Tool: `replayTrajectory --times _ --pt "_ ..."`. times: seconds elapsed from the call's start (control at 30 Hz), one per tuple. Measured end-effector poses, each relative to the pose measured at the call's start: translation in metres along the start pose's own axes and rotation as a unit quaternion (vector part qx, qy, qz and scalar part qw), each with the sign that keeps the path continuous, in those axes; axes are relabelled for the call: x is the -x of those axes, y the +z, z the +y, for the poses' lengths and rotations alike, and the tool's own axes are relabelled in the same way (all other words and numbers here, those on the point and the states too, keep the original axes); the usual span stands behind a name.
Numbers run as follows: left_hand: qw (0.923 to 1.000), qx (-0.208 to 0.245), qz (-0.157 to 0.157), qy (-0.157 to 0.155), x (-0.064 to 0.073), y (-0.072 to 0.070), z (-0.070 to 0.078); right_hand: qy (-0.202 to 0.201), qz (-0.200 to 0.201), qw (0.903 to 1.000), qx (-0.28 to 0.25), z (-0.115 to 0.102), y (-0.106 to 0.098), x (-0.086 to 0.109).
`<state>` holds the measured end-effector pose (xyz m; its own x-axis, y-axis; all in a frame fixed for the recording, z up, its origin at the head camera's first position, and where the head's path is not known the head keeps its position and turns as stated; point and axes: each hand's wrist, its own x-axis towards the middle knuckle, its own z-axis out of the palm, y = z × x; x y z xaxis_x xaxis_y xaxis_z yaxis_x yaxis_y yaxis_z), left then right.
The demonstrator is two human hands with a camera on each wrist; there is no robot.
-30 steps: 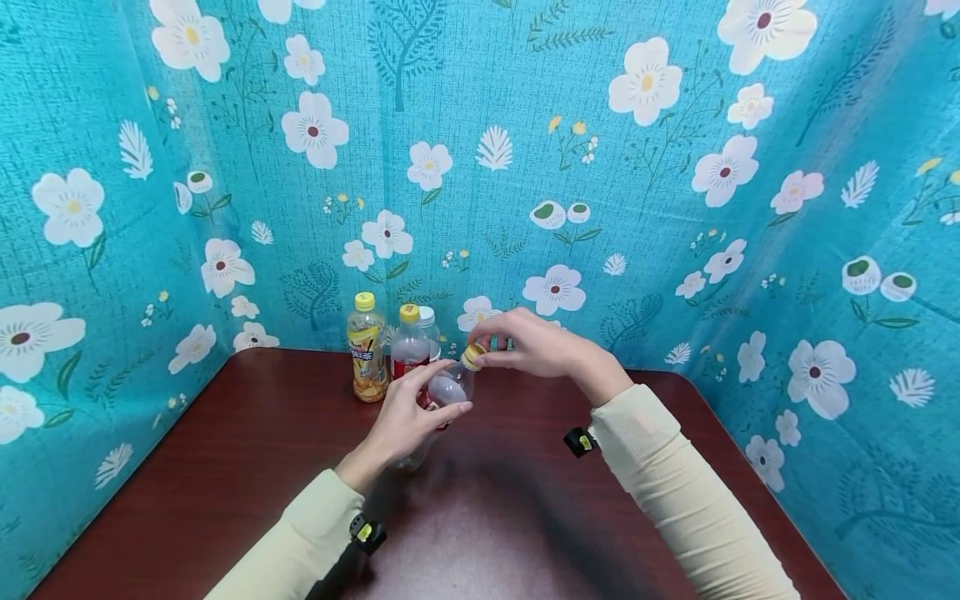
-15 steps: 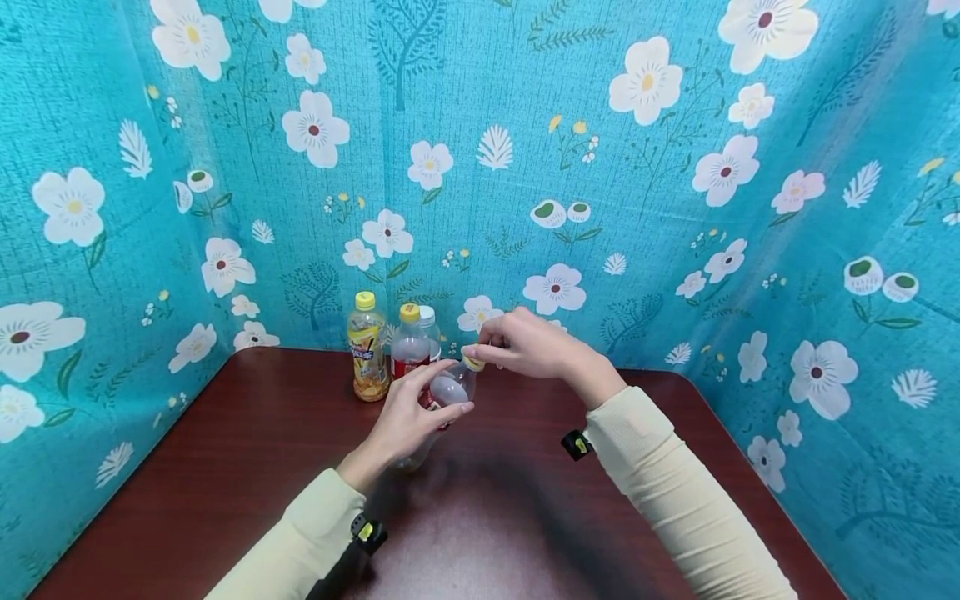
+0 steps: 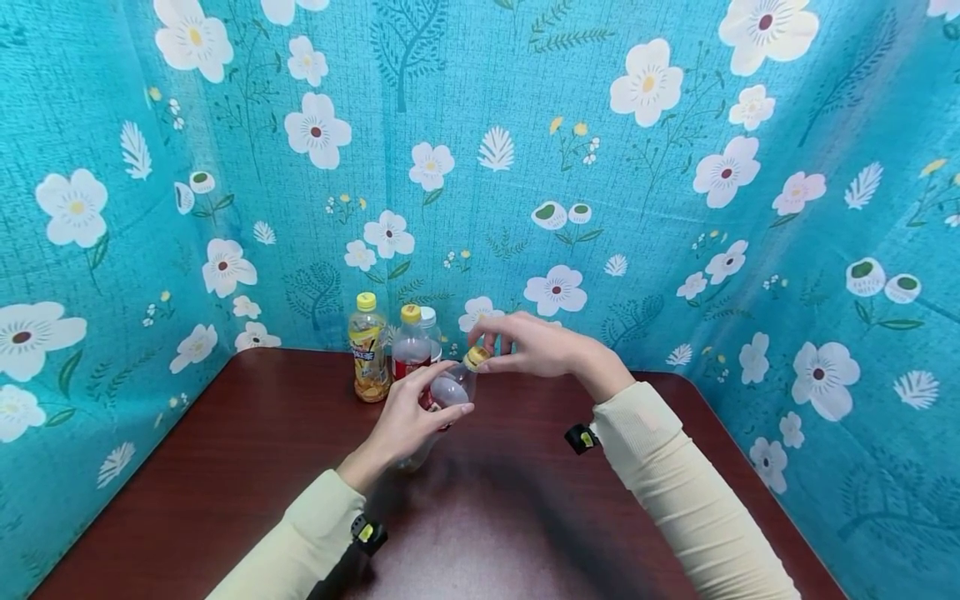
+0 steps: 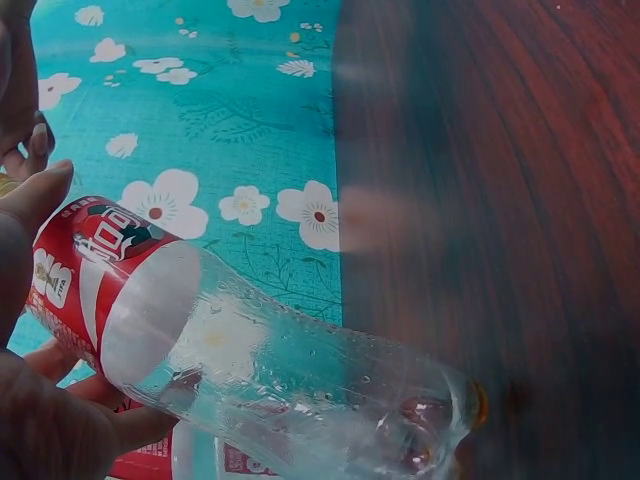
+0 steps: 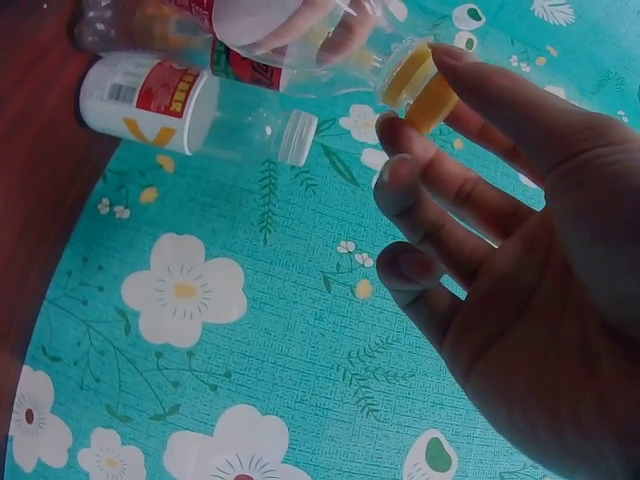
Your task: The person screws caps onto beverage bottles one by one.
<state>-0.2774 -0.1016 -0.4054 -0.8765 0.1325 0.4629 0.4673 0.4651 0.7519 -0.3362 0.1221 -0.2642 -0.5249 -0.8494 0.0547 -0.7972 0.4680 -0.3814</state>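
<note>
My left hand (image 3: 405,417) grips a clear plastic bottle (image 4: 300,350) round its red label (image 4: 85,265), thumb on one side and fingers on the other. The bottle tilts over the table, its neck up and toward the right; inside, it looks drained apart from droplets. On its neck sits a yellow cap (image 5: 432,103). My right hand (image 3: 536,346) pinches this cap between thumb and forefinger, as the right wrist view shows. Its other fingers (image 5: 410,265) are loosely bent, off the bottle.
Behind the hands stand a yellow-labelled bottle (image 3: 367,358) with amber contents, a red-labelled bottle (image 3: 410,342) with a yellow cap, and a white-capped bottle (image 3: 429,321). The dark red table (image 3: 225,475) ends at a flowered turquoise curtain (image 3: 480,225).
My right hand turned over the yellow cap half a second ago, covering more of it, and has since turned back so the cap shows again. The left hand and bottle stay put.
</note>
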Motion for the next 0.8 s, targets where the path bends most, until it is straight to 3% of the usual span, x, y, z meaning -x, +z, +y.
replayTrajectory --times 0.23,0.43,0.53,0.63,0.8 --pt "1.0 0.001 0.003 0.005 0.0 0.001 -0.002 -0.007 0.042 0.9989 0.019 0.001 0.006 -0.005" --pt "1.0 -0.002 0.005 0.008 -0.001 0.001 -0.002 0.047 0.104 0.991 0.07 0.004 0.01 -0.006" --pt "1.0 0.003 0.003 0.003 0.0 0.001 -0.002 0.062 0.116 0.99 0.051 0.006 0.007 -0.003" --pt "1.0 0.007 0.002 -0.002 0.0 0.0 -0.002 0.052 0.095 0.994 0.015 0.007 0.002 0.002" --pt "0.9999 0.01 0.002 -0.002 0.0 0.0 -0.003 0.031 0.025 0.999 -0.02 0.003 -0.003 0.004"
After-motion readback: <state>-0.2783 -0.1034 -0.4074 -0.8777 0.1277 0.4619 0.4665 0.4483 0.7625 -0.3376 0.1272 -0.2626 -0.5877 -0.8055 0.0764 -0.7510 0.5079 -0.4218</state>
